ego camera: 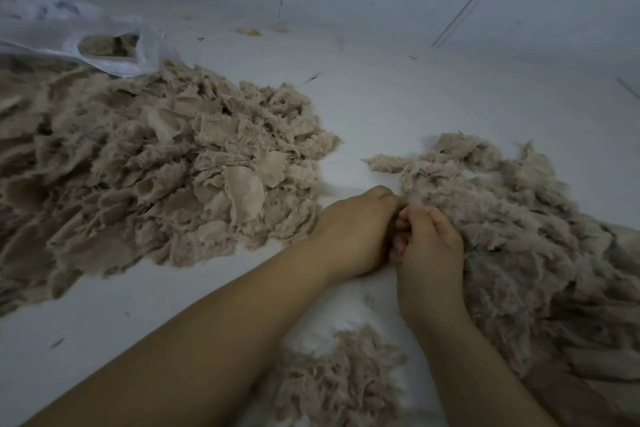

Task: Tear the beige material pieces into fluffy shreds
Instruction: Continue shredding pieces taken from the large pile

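A big heap of beige material pieces (156, 166) covers the left of the white surface, with flat torn flaps showing in it. A fluffier heap of beige shreds (519, 236) lies on the right. My left hand (356, 229) and my right hand (429, 246) meet at the left edge of that right heap, fingers curled together. Both pinch a small tuft of beige material (412, 203) between them; most of it is hidden by the fingers. A smaller clump of shreds (339, 381) lies near the bottom, between my forearms.
A white plastic bag (104, 45) with beige material inside lies at the back left, touching the big heap. Small yellow scraps (252, 32) sit near the far wall. The white surface (415, 97) runs between and behind the heaps.
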`<move>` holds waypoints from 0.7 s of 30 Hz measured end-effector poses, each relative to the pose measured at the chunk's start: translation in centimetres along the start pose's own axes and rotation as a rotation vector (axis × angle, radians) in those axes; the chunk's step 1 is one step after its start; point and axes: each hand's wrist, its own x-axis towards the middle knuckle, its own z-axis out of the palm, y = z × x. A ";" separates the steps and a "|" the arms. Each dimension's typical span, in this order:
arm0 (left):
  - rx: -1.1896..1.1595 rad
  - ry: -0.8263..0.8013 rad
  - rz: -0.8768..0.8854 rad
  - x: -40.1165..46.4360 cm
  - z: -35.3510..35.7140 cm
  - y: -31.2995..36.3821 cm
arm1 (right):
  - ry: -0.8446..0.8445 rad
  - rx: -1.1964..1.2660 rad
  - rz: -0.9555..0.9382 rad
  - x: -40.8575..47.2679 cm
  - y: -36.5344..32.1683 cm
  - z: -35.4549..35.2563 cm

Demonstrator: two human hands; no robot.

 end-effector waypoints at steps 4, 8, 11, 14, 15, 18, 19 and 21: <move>-0.041 0.086 -0.051 -0.1 1.4 -0.6 | -0.011 0.003 0.026 0.2 0.0 0.0; -0.173 0.140 -0.075 -1.1 0.7 -1.1 | -0.032 -0.024 0.080 0.6 0.3 0.0; -0.241 0.195 -0.109 -1.9 0.4 -1.4 | -0.063 -0.022 0.110 0.7 0.5 0.0; -0.354 0.246 -0.108 -2.7 0.1 -1.1 | -0.037 0.019 0.127 0.9 0.6 -0.2; -0.378 0.251 -0.096 -3.1 0.0 -1.0 | -0.027 0.014 0.120 1.0 0.8 -0.3; -0.387 0.258 -0.050 -4.2 0.2 -0.7 | -0.043 -0.034 0.096 1.2 1.1 -0.4; -0.387 0.262 -0.049 -4.5 0.3 -0.5 | -0.039 -0.044 0.093 1.2 1.1 -0.4; -0.439 0.270 -0.087 -4.8 0.3 -0.4 | -0.010 -0.044 0.100 1.2 1.2 -0.5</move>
